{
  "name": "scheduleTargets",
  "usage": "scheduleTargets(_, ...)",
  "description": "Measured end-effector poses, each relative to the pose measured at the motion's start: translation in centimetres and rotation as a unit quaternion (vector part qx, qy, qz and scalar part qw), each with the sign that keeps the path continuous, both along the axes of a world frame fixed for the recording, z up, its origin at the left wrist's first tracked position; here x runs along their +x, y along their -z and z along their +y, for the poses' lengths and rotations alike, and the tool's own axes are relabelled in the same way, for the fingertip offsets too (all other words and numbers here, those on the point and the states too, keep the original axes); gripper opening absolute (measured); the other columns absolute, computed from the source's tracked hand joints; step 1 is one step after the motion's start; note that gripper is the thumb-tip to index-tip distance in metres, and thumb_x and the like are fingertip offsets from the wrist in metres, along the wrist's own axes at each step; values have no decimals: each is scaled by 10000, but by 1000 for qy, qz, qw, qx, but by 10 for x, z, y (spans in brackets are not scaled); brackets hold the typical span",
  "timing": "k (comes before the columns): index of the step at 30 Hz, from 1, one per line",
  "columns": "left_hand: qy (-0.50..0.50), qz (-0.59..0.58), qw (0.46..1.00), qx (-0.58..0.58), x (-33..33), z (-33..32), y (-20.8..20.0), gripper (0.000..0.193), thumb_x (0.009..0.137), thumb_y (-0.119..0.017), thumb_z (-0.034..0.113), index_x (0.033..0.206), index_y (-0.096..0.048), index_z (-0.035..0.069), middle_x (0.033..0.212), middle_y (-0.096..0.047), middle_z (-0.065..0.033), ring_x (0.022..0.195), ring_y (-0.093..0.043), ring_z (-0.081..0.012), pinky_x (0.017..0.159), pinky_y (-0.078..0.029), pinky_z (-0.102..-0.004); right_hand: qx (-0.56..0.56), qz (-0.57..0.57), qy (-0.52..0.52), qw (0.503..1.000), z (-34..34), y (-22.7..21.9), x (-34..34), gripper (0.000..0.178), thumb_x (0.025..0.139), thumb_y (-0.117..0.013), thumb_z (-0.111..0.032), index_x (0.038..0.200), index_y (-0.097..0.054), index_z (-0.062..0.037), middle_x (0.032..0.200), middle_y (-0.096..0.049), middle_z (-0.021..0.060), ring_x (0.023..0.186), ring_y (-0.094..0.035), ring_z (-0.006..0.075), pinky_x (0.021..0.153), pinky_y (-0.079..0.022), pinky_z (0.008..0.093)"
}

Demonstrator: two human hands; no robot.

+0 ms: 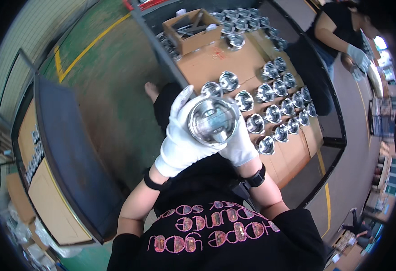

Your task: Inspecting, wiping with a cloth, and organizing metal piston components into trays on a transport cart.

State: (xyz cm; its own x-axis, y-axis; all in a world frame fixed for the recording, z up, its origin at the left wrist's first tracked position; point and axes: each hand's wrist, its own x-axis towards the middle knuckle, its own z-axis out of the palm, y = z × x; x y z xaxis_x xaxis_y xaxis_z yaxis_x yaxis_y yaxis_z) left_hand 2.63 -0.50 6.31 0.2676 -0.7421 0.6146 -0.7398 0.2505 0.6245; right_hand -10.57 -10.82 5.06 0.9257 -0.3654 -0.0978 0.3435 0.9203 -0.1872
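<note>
Both my hands wear white gloves and hold one shiny, round, cup-shaped metal part in front of my chest, its hollow side facing up. My left hand wraps its left side and underside, with one finger raised beside the rim. At the part's right side, my right hand grips it, its fingers partly hidden behind the metal. Just beyond my hands, similar metal cups stand in loose rows on a cardboard sheet.
The cardboard lies in a dark-framed bin. An open cardboard box with metal pieces stands at its far left, near more cups. A second dark-walled bin is on my left. A gloved person works at the far right.
</note>
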Motion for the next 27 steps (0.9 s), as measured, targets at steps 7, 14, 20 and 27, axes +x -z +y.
scheduleTargets(7,43,18,999,11,-12,-19,-34,883,655,-962,155,1362,-455,6,1375,-575,-251,1232,-616,-396,1019,-537,-450,-484,351,137,790,-30,-21,-54,449,1043,-571,-297,1401,-586,-26,1170,-684,70,1044,-620,129,957,-500,303)
scheduleTargets(14,139,35,982,121,-24,-27,-24,903,641,-973,179,1362,-451,28,1373,-567,-224,1216,-624,-383,1013,-538,-421,-595,448,-37,667,-38,-49,-70,427,965,-619,-272,1346,-606,-80,904,-735,189,730,-722,282,718,-570,389)
scheduleTargets(20,94,18,970,222,-1,-17,-31,765,786,-872,201,1406,-470,1,1471,-462,-245,1272,-563,-422,1045,-497,-460,-676,459,54,574,-159,28,-81,232,908,-635,-176,1060,-685,-8,832,-723,139,652,-684,264,650,-553,352)
scheduleTargets(27,109,-185,922,323,44,10,-84,553,802,-830,272,1234,-608,10,1357,-550,-234,1206,-575,-420,1022,-483,-493,-504,758,69,409,-302,165,-31,347,851,-644,-246,1037,-746,29,1032,-727,283,996,-721,406,856,-565,456)
